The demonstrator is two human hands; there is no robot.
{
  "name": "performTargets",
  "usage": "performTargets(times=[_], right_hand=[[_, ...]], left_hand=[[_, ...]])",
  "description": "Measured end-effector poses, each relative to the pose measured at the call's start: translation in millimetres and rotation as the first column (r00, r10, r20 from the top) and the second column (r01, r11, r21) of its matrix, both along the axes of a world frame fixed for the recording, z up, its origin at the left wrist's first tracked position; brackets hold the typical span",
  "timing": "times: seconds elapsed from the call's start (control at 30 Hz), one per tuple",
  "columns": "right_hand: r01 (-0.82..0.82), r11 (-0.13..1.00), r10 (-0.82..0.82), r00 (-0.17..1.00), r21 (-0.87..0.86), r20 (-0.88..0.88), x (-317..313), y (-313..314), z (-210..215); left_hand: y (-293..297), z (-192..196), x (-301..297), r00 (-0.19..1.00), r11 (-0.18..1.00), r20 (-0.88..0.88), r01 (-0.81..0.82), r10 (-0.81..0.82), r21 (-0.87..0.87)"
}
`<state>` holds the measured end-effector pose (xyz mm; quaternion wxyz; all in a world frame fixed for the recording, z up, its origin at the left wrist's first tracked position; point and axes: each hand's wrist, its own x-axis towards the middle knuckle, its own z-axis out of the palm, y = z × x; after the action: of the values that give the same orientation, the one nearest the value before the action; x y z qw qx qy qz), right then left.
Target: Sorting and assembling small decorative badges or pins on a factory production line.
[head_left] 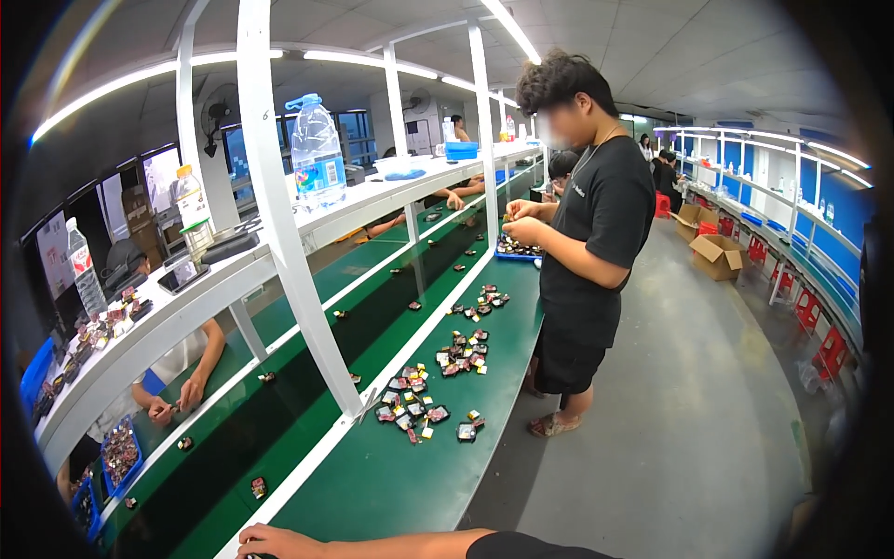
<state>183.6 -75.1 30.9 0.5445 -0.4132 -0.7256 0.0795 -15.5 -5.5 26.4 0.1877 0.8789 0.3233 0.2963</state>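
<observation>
My right hand (276, 541) reaches in along the lower edge from the right, over the near end of the green work surface (372, 494) by its white rail. Its fingers curl down, closed, around something dark that the picture's edge mostly cuts off. My left hand is out of view. Farther along the same surface lie several loose clusters of small black-cased electronic parts (410, 405) with pink, white and yellow patches. One of them (467, 430) lies a little apart, toward the aisle edge.
White posts (279, 214) and a raised shelf (186, 303) with bottles run beside the green belt (307, 401), where scattered parts lie. A person in black (596, 224) stands at the table's far end, handling something small above a blue tray (518, 250). Cardboard boxes (715, 258) stand along the aisle.
</observation>
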Motion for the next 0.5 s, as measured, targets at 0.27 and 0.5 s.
performTargets(times=[0.27,0.5], right_hand=[[-0.164,0.983,0.158,0.984,-0.081,-0.078,-3.3,8.6,-10.9],[0.011,0.996,-0.018,0.996,-0.084,-0.084,-9.3,12.0,-7.8]], left_hand=[[6.4,-20.6,-14.6,0.921,0.794,0.388,0.251,-0.021,-0.553],[15.3,-28.1,1.7,0.751,0.575,0.66,0.524,0.036,-0.628]])
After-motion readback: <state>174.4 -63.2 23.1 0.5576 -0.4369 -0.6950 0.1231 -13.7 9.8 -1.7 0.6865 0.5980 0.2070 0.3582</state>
